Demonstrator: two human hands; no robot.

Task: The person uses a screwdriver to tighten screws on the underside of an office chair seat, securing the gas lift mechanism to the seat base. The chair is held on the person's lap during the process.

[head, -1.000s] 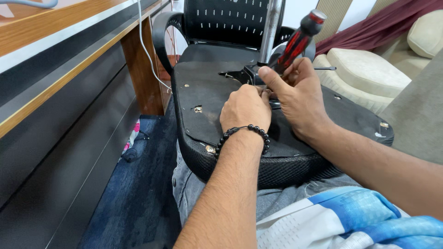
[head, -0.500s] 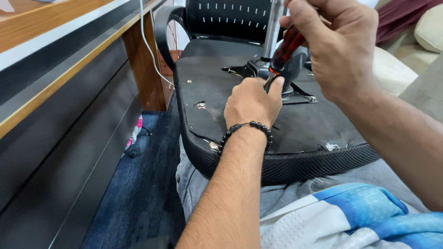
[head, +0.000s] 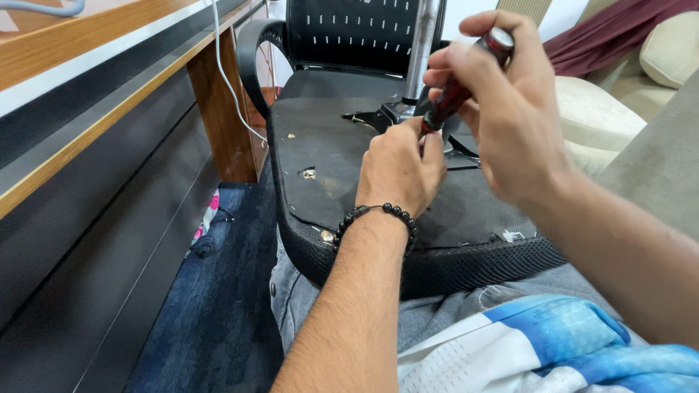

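On the upturned chair seat (head: 342, 156), right hand (head: 502, 109) clenches screwdriver (head: 462, 84); left hand (head: 399, 169) seemingly pinches its tip.

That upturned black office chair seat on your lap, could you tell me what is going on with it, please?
A person sits with an upturned black mesh-edged office chair seat across their lap. The right hand grips a dark red-and-black screwdriver handle, angled down toward the black metal bracket at the base of the silver chair column. The left hand, with a black bead bracelet at the wrist, rests on the seat beside the tip. A wooden desk stands alongside.
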